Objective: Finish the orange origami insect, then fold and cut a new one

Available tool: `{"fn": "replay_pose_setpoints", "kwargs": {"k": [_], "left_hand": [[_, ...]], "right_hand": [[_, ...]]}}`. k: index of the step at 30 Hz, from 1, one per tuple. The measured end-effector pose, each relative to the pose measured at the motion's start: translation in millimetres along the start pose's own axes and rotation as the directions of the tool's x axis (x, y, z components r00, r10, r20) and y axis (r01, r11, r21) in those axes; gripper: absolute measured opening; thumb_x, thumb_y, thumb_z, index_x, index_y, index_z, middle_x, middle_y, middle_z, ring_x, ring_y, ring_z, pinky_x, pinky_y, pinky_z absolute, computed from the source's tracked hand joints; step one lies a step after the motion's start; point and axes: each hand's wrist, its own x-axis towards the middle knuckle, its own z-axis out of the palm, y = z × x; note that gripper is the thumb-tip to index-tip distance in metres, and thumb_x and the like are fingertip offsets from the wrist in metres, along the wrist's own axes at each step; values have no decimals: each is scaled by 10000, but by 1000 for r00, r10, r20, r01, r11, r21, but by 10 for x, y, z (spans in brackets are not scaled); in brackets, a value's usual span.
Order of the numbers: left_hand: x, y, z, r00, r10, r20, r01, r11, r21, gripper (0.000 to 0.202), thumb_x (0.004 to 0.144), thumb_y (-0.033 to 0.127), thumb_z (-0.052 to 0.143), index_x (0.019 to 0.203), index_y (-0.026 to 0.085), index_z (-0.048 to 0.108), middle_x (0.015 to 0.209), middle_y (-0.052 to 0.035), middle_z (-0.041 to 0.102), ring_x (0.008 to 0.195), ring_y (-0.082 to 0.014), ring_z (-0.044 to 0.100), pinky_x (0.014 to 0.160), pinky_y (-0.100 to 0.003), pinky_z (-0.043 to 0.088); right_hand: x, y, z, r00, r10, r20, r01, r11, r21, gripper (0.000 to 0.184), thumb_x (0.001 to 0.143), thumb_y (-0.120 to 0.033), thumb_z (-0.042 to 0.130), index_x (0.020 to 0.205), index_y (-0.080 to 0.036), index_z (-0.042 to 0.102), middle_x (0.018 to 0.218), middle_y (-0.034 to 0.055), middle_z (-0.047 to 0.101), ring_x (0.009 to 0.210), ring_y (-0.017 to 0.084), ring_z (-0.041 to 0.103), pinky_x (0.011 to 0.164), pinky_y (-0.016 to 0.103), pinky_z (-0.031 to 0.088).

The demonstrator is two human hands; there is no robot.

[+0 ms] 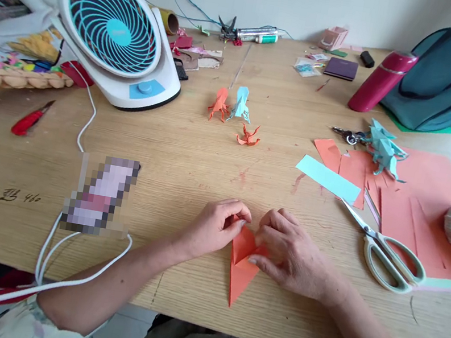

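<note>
A piece of folded orange paper (241, 272) lies at the table's front edge, its narrow point toward me. My left hand (222, 223) pinches its upper left corner between thumb and fingers. On the paper's right side, my right hand (291, 252) is closed with the thumb below and curled fingers above, gripping a raised flap. The fingers hide part of the folds. Beyond my hands stand a small orange origami figure (219, 103), a light blue origami figure (241, 104) and a low orange origami piece (248, 135) with curled points.
White-handled scissors (392, 260) lie at right beside orange paper sheets (442, 188), a light blue strip (328, 177) and blue-green origami (384, 148). A fan (118, 33), red cutter (31, 120) and phone (102, 194) with white cables occupy the left. A magenta flask (382, 81) and teal bag (443, 78) stand back right.
</note>
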Motion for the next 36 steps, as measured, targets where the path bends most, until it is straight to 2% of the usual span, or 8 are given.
{"fn": "replay_pose_setpoints", "kwargs": {"k": [8, 15, 20, 24, 27, 31, 33, 36], "left_hand": [[-20, -62, -12, 999, 17, -32, -15, 998, 63, 242, 817, 13, 481, 854, 188, 643, 838, -3, 671, 703, -118, 568, 675, -237, 440], [-62, -67, -80, 997, 45, -62, -22, 943, 332, 251, 813, 0, 493, 872, 190, 646, 907, -33, 676, 850, -184, 603, 782, -323, 470], [-80, -28, -90, 932, 351, 93, -358, 846, 395, 374, 829, -16, 463, 1060, 198, 665, 1166, -78, 685, 1185, -251, 565, 1038, -448, 412], [-64, -8, -76, 858, 394, 329, -474, 855, 212, 305, 871, 66, 470, 1077, 179, 665, 1086, -93, 695, 1046, -224, 614, 1020, -416, 432], [-53, -31, -67, 841, 364, 401, -462, 868, 181, 194, 931, 290, 564, 1028, 170, 682, 1060, -114, 666, 1014, -249, 584, 983, -420, 433], [-57, -79, -60, 830, 371, 415, -471, 866, 167, 442, 865, 558, 663, 1064, 163, 678, 1111, -133, 646, 1036, -279, 542, 983, -447, 407], [-58, -90, -54, 836, 362, 412, -461, 871, 171, 414, 869, 537, 674, 1059, 169, 679, 1121, -125, 650, 1047, -273, 538, 979, -436, 404], [-48, -88, -38, 850, 340, 403, -437, 881, 180, 291, 897, 424, 686, 1054, 178, 687, 1106, -107, 656, 1046, -248, 544, 956, -401, 411]], "right_hand": [[22, -25, -134, 988, -6, 153, -6, 997, 77, 92, 958, -249, 582, 897, -210, 639, 860, 38, 634, 805, 176, 554, 738, 328, 403], [68, -39, -322, 952, 151, 268, -196, 969, 152, 123, 954, -211, 525, 890, -212, 630, 775, 4, 646, 641, 116, 587, 592, 243, 428], [100, 70, -380, 942, 160, 295, -206, 969, 133, 170, 863, -93, 527, 890, -214, 643, 792, 3, 689, 698, 132, 632, 641, 244, 457], [155, 134, -415, 912, 153, 380, -238, 953, 189, 245, 837, -90, 544, 964, -234, 697, 824, -8, 710, 702, 123, 623, 611, 224, 442], [222, 168, -435, 879, 125, 459, -261, 933, 247, 176, 866, -186, 598, 979, -239, 721, 831, -12, 701, 713, 119, 616, 621, 219, 448], [308, 199, -452, 758, 145, 636, -425, 849, 314, 110, 861, -217, 612, 928, -207, 698, 728, -39, 646, 602, 101, 632, 570, 207, 443], [336, 211, -459, 701, 126, 701, -490, 800, 346, 95, 850, -211, 612, 912, -203, 684, 726, -47, 628, 582, 96, 631, 563, 206, 451], [351, 224, -470, 692, 102, 715, -502, 779, 375, 73, 842, -230, 621, 857, -197, 684, 726, -43, 602, 584, 91, 599, 552, 206, 444]]}}
